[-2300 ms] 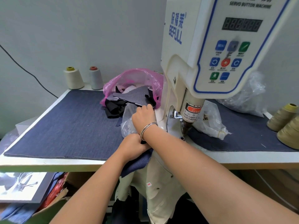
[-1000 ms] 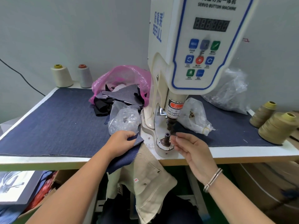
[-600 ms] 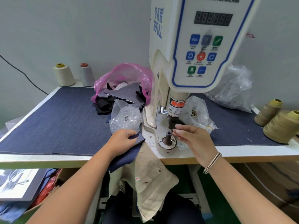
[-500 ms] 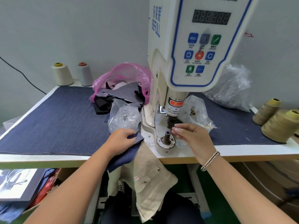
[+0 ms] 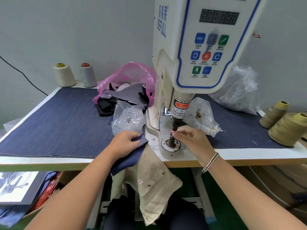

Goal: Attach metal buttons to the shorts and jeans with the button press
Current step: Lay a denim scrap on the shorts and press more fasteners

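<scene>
Left hand [image 5: 123, 143] unchanged from half a second ago: parked at the bench [image 5: 49, 161] front edge, fingers curled, clamped on the corner of the blue denim piece [image 5: 127, 161], which drapes over the edge onto the beige shorts [image 5: 154, 183] hanging below. Clear bag of buttons [image 5: 127, 121] sits at 12 o'clock of that hand, near. Right hand [image 5: 191, 140] has come in from the 5 o'clock side of the lower post [image 5: 172, 141] and now has fingertips [image 5: 174, 133] pinched together right over the post top, under the ram [image 5: 175, 123]; probably seating a button part, too small to confirm. Reads as press nearly loaded, fabric goes on next. Room: tight gap between ram and post, fingers inside it. Open bench at 9 o'clock; bag [image 5: 201, 117] and thread cones [image 5: 285, 128] crowd 3 o'clock.
</scene>
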Available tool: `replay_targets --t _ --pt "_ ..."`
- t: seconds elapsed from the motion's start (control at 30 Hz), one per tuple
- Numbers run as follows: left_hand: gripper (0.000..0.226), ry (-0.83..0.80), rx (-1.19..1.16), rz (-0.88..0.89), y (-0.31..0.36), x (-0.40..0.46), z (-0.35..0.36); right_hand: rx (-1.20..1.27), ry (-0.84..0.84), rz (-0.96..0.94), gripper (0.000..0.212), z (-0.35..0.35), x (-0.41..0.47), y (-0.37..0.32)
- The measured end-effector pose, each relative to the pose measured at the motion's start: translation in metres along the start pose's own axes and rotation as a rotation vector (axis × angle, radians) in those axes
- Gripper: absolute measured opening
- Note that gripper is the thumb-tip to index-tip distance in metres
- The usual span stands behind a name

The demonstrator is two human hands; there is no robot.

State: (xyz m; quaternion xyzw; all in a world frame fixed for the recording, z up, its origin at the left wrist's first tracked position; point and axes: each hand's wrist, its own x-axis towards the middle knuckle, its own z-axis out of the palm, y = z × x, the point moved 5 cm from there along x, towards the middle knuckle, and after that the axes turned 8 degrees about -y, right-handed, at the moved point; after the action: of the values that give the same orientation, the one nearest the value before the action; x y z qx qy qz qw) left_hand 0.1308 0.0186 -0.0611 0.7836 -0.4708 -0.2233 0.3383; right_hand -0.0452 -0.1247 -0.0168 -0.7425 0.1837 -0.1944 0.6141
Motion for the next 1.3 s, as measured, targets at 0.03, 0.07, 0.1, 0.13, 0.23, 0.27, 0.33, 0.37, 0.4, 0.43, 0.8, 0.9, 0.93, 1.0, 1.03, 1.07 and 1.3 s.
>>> replay_targets --t 0.03,0.07,0.1,0.13,0.23,0.27,0.33,0.37,0.4,0.43,0.8,0.9,0.93,1.0,1.03,1.07,1.3 --pt "0.039 -0.001 -0.002 0.003 0.0 0.0 0.0 -0.029 0.003 -0.016 0.02 -0.001 0.0 -0.001" --pt "0.038 0.001 -0.003 0.006 0.001 0.0 0.0 -0.054 0.006 -0.031 0.022 -0.001 -0.001 -0.002" --pt "0.038 0.001 -0.005 0.009 0.0 0.0 0.0 -0.075 0.006 -0.044 0.023 -0.001 -0.001 -0.003" --pt "0.037 0.001 -0.007 0.01 0.0 0.0 0.0 -0.098 0.005 -0.057 0.023 -0.001 -0.001 -0.004" --pt "0.038 -0.008 -0.008 0.014 -0.003 0.002 0.002 -0.198 0.008 -0.113 0.028 -0.001 -0.001 -0.007" --pt "0.039 -0.021 -0.018 0.009 -0.004 0.002 0.002 -0.226 0.026 -0.131 0.031 -0.001 -0.002 -0.008" --pt "0.042 -0.088 -0.138 -0.017 -0.005 0.004 0.002 -0.237 0.122 -0.156 0.033 -0.004 -0.009 -0.011" --pt "0.046 -0.147 -0.246 -0.034 -0.004 0.004 0.002 -0.222 0.186 -0.173 0.032 -0.005 -0.016 -0.013" --pt "0.05 -0.22 -0.343 -0.053 0.0 0.002 0.001 -0.22 0.237 -0.202 0.03 -0.004 -0.024 -0.015" --pt "0.052 -0.3 -0.395 -0.072 0.005 -0.001 -0.001 -0.258 0.26 -0.263 0.025 0.0 -0.034 -0.021" --pt "0.014 -0.658 0.007 0.202 0.121 -0.037 -0.013 -0.13 -0.327 0.059 0.06 0.07 -0.042 -0.042" --pt "0.008 -0.801 -0.053 0.136 0.125 -0.047 -0.018 -0.127 -0.419 0.089 0.024 0.062 -0.045 -0.045" --pt "0.016 -0.838 -0.071 0.088 0.124 -0.049 -0.019 -0.175 -0.461 0.095 0.019 0.058 -0.047 -0.046" --pt "0.027 -0.882 -0.069 0.009 0.118 -0.051 -0.02 -0.275 -0.532 0.095 0.015 0.046 -0.052 -0.047" --pt "0.03 -0.893 -0.072 -0.013 0.116 -0.051 -0.02 -0.322 -0.556 0.091 0.014 0.039 -0.053 -0.046" --pt "0.032 -0.899 -0.089 -0.038 0.113 -0.052 -0.019 -0.341 -0.576 0.082 0.016 0.032 -0.055 -0.046" --pt "0.018 -0.933 -0.084 -0.088 0.106 -0.052 -0.018 0.144 -0.631 0.114 0.029 -0.005 -0.066 -0.048"
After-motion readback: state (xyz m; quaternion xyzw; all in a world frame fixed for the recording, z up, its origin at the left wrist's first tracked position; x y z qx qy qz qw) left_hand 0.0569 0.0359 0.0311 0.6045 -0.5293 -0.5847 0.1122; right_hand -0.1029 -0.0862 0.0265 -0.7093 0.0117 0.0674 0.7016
